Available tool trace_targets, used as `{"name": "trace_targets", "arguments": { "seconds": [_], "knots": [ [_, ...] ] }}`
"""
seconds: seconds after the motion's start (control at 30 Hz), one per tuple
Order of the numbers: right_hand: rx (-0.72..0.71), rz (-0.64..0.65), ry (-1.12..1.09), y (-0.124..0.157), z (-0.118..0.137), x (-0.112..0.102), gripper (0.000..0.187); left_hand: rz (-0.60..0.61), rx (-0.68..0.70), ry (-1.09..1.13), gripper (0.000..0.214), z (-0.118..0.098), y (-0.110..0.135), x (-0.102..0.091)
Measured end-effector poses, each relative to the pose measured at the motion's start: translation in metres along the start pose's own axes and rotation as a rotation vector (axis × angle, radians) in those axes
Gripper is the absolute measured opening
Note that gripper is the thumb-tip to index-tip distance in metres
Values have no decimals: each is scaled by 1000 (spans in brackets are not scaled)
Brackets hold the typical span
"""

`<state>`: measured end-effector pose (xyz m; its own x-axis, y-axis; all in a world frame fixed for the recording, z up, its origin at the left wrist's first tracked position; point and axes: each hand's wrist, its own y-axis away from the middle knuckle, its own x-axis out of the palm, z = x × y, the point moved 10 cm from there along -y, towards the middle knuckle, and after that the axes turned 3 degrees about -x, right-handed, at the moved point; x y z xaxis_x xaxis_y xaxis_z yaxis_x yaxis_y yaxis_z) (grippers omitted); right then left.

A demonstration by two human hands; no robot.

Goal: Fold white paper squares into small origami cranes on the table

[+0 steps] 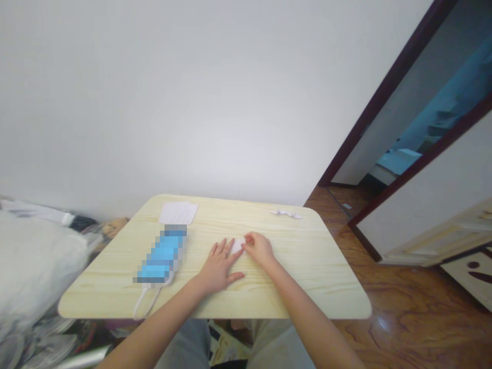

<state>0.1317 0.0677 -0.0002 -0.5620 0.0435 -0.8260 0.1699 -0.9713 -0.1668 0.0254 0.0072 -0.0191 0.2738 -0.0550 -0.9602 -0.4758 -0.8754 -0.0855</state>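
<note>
Two bare forearms (pixel 154 328) come up from the near side, above the person's grey trousers (pixel 184 348). The left hand (pixel 219 266) lies open and flat on the pale wooden table (pixel 307 271), fingers spread, while the right hand (pixel 259 249) is curled and grips a small white paper piece (pixel 237 246), which sits between both hands, near the table's middle. If the fingers press unevenly, this thin paper could slip or crease. To the left lies a blurred blue packet (pixel 163 256), and its white loop cord (pixel 144 302) reaches the near edge: a caught cord could drag the packet down. Farther away lie a white sheet (pixel 179 212) and small paper scraps (pixel 286 213). No brand or writing can be read — the packet is blurred, and the sheet shows nothing clear.
</note>
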Motion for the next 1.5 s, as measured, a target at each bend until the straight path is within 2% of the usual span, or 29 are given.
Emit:
{"name": "trace_targets", "arguments": {
  "seconds": [0.13,0.23,0.4,0.7,1.0,1.23,1.5],
  "knots": [
    [-89,58,-28,-2,7,4,13,-17,-8,4,66,0,2,-3],
    [-191,94,36,-3,13,5,17,-38,12,0,65,0,4,-3],
    [-387,95,137,5,24,7,11,-86,43,-7,71,2,8,-6],
    [-666,127,243,20,41,12,15,-53,75,-59,64,2,6,-14],
    [-735,127,290,23,42,14,16,8,68,-68,64,1,3,-11],
    [-774,155,328,26,50,11,17,22,42,-52,74,1,-1,-16],
    [-805,161,364,32,57,8,16,53,61,-83,72,-2,-10,-20]
  ]
}}
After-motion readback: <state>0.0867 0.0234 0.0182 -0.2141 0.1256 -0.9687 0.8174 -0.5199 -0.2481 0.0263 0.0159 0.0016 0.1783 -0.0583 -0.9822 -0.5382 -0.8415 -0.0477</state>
